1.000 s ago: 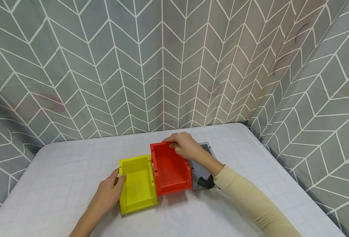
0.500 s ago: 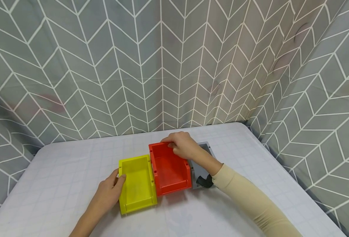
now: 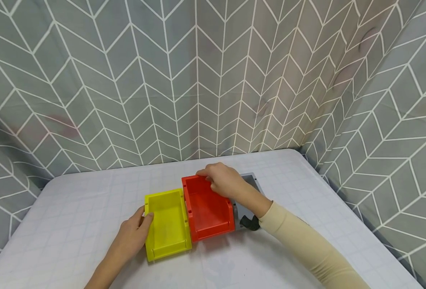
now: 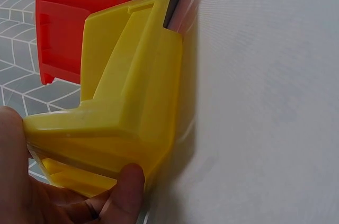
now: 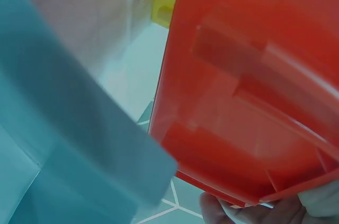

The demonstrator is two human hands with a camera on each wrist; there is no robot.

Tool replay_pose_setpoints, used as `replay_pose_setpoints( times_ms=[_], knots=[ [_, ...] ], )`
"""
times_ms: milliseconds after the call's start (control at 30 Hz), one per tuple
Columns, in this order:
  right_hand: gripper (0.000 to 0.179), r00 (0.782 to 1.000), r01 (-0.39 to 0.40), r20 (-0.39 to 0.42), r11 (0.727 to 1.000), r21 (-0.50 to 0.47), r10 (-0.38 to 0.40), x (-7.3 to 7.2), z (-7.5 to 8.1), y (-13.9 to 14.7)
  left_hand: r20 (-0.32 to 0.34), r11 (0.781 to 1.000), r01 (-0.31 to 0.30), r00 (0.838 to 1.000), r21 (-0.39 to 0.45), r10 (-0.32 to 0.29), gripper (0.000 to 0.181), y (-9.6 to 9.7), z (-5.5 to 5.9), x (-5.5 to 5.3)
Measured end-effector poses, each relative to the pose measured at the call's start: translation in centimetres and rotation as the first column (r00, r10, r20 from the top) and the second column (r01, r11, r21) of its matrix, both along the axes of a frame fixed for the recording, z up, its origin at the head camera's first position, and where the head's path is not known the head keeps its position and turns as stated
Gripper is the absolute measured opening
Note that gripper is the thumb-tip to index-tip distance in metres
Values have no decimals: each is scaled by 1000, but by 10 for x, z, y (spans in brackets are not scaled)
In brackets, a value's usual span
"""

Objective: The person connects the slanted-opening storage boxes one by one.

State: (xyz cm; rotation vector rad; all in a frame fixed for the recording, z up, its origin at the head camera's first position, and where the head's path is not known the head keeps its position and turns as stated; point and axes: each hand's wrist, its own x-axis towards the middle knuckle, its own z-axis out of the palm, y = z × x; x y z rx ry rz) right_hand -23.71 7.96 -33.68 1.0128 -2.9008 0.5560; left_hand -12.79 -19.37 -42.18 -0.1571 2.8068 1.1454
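A yellow open-front storage bin (image 3: 167, 222) sits at the left of a row, with my left hand (image 3: 133, 233) gripping its left wall, thumb over the rim. In the left wrist view, fingers (image 4: 127, 187) press against the outside of that wall. Beside it, a red bin (image 3: 209, 210) of the same kind is held by its back rim in my right hand (image 3: 223, 180). The red bin stands higher than the yellow one, its left wall along the yellow bin's right wall. A grey bin (image 3: 242, 208) lies to the right, partly hidden under my right forearm.
A black curved piece (image 3: 249, 223) shows at the grey bin's front, beside my right sleeve (image 3: 292, 233). All the bins are over a table with a white cloth (image 3: 90, 208). A grey curtain with white chevron lines (image 3: 213, 80) hangs behind the table's far edge.
The red bin and my right hand have come slightly nearer and lower in the head view. My left hand and the yellow bin have barely moved.
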Motion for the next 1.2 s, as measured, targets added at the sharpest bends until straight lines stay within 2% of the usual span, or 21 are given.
replay_pose_setpoints(
  times_ms=[100, 333, 533, 733, 933, 1067, 1200],
  knots=[
    [49, 1000, 5, -17, 1000, 17, -5, 1, 0, 0, 0, 1000, -1, 1000, 0, 1, 63, 0, 0, 0],
    [48, 999, 33, 4, 999, 0, -33, -2, -1, -2, 1, 1000, 4, 1000, 2, -4, 64, 0, -1, -1],
    [49, 1000, 10, -18, 999, 33, -9, -6, -4, -4, 5, 1000, 10, 1000, 8, -10, 65, -1, -3, -1],
    [48, 1000, 24, -15, 999, 35, -24, -7, -7, -6, 15, 1000, 5, 1000, 6, -6, 66, -1, -2, 0],
    [46, 999, 50, -19, 996, 78, -49, -5, -11, -9, 18, 1000, 5, 1000, -2, -5, 66, -1, -2, 0],
    [39, 996, 37, -82, 993, 109, -28, -2, -9, -12, 10, 1000, 3, 1000, 10, -3, 66, -1, -3, 0],
    [36, 991, -1, -137, 998, 69, 11, 6, -5, -16, -10, 999, 13, 1000, 35, -13, 64, -1, -3, 2]
  ],
)
